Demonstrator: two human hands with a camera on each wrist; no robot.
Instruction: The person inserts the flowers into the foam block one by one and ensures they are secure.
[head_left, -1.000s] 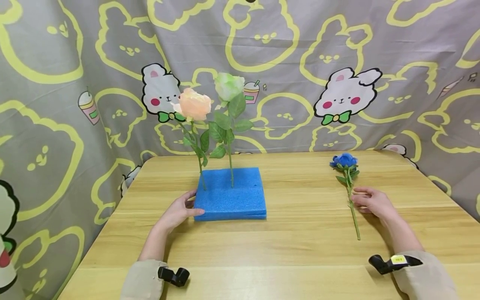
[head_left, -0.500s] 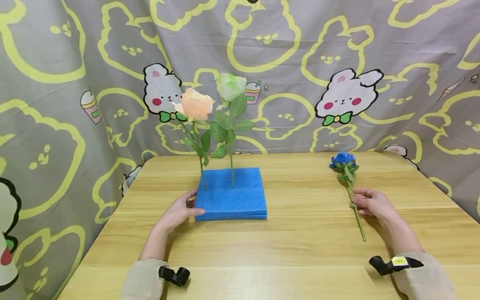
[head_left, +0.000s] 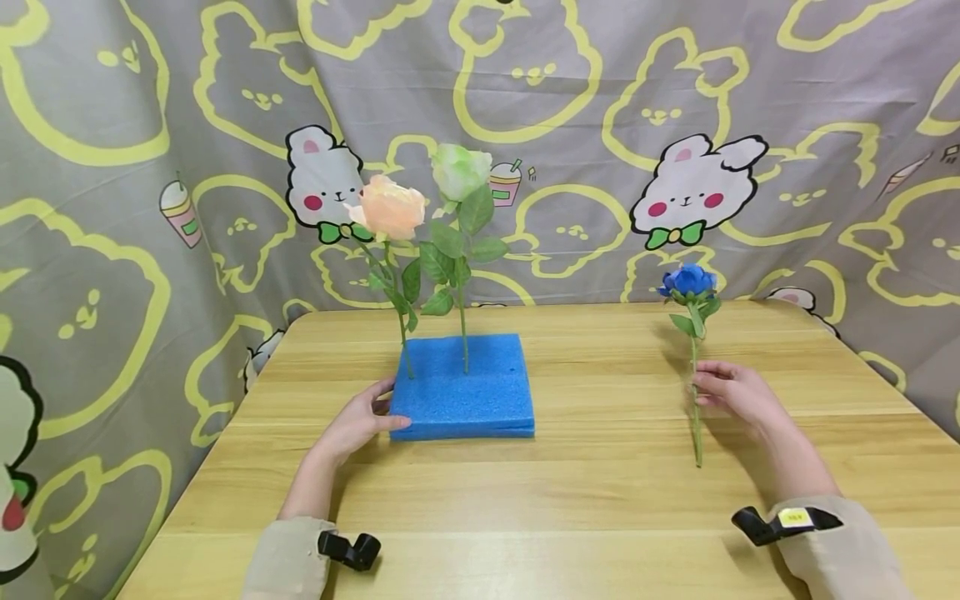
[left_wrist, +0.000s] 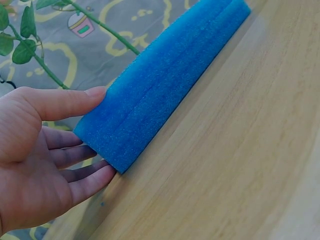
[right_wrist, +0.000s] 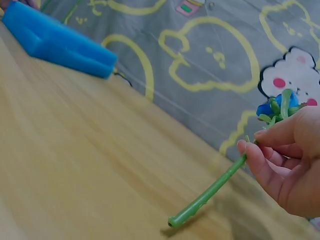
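Observation:
In the head view a blue artificial rose (head_left: pixel 688 282) leans upright in my right hand (head_left: pixel 738 393), its lower stem pinched between thumb and fingers. The right wrist view shows the cut end of the green stem (right_wrist: pixel 207 196) free below the fingertips, near the tabletop. My left hand (head_left: pixel 366 423) holds the left front corner of a blue foam block (head_left: pixel 465 400), thumb on its front edge and fingers along its side, as the left wrist view also shows. Standing in the foam are a peach rose (head_left: pixel 390 208) and a pale green rose (head_left: pixel 459 173).
The foam lies on a wooden table (head_left: pixel 585 483), left of centre. Behind and beside the table hangs a grey patterned curtain (head_left: pixel 555 100). A black wrist mount (head_left: pixel 348 552) sits on the left sleeve, and another black mount (head_left: pixel 783 525) on the right one.
My right hand has lifted the blue rose off the table; its bloom has risen and its stem has swung more upright. The left hand and the foam stay in place.

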